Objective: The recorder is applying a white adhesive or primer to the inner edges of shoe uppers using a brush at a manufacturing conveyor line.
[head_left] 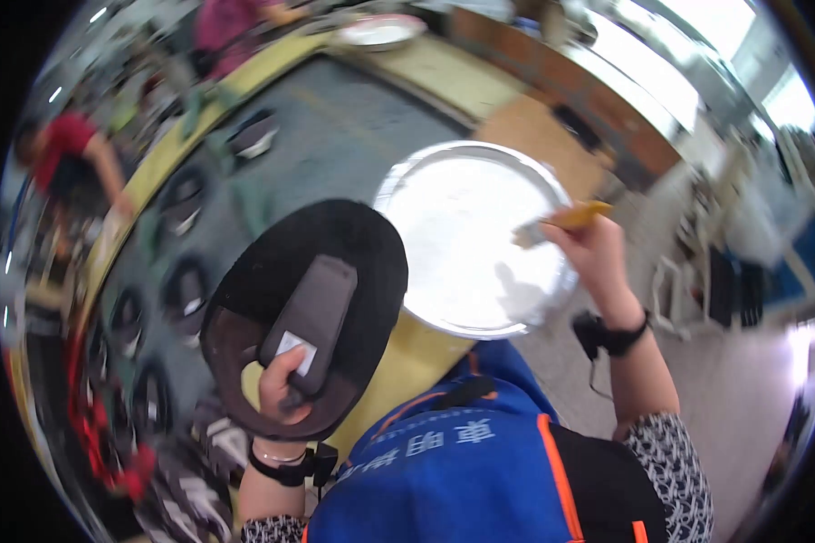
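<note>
My left hand [283, 389] grips a black oval piece [353, 262] by its lower part, thumb on top. A long dark grey pad [321, 299] lies on its face, with a small white label [297, 351] beside my thumb. The exact kind of the piece is unclear. To the right, my right hand [593, 258] is closed around the yellow handle of a brush [561, 223]. Its pale bristles hang over a round, silver-rimmed tray [426, 312] with a bright white inside. Whether the bristles touch the white surface cannot be seen.
Several dark pieces with white parts [183, 204] lie on the grey-green worktop [317, 118], which has a yellow edge. Another round dish [380, 33] stands at the far edge. A person in red [72, 149] is at the left. Brown boards [570, 90] border the far right.
</note>
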Tool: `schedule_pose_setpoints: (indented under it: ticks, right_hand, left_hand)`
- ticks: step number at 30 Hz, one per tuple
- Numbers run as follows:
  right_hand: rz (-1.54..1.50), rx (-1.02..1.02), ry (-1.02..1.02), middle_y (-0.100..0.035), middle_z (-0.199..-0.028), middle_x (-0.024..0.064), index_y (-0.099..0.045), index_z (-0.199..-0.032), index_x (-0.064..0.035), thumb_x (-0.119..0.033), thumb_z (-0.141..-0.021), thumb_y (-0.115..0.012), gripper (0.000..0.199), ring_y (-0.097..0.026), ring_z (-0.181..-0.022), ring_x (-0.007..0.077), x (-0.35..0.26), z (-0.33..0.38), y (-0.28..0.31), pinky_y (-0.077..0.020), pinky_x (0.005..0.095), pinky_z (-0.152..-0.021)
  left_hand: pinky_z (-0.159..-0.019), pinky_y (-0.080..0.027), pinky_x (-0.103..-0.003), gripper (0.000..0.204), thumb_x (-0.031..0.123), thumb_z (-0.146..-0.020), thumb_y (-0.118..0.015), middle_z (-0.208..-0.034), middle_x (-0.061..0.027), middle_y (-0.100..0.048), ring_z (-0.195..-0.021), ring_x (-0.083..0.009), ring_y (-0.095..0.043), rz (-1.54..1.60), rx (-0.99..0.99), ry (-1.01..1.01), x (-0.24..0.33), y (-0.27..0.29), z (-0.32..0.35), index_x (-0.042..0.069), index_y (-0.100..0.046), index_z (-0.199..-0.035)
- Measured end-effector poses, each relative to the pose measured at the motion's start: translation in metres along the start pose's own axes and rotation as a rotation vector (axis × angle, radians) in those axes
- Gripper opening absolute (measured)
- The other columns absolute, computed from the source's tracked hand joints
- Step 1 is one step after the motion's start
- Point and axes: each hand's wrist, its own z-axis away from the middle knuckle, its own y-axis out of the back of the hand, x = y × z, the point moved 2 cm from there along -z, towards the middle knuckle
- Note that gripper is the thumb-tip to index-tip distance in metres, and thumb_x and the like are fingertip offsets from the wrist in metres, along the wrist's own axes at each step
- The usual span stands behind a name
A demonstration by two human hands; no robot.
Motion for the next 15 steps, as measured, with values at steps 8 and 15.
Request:
schedule_pose_setpoints:
  ticks: [8,15]
  right_hand:
    - [0.294,-0.098,-0.110,-0.071,-0.080,0.0144,-0.073,-0.092,-0.0007,-0.016,-0.084,-0.078,0.018,-0.071,-0.070,0.0244,-0.020,0.039,0.007,-0.0553,0.0327,-0.066]
    - [0.006,-0.047,0.330,-0.070,-0.088,0.0098,-0.069,-0.092,-0.0048,-0.010,-0.084,-0.079,0.014,-0.071,-0.080,0.0254,-0.085,0.038,0.014,-0.0545,0.0330,-0.070]
  left_hand:
    - [-0.031,-0.034,-0.025,0.032,0.021,-0.086,-0.054,-0.069,-0.0106,-0.069,-0.038,-0.0161,-0.052,-0.331,-0.027,0.439,-0.038,-0.066,-0.008,-0.002,-0.067,-0.103]
    - [-0.031,-0.037,-0.027,0.025,0.021,-0.083,-0.059,-0.060,-0.0103,-0.067,-0.037,-0.0175,-0.055,-0.452,0.002,0.622,-0.073,-0.102,-0.023,-0.001,-0.070,-0.083]
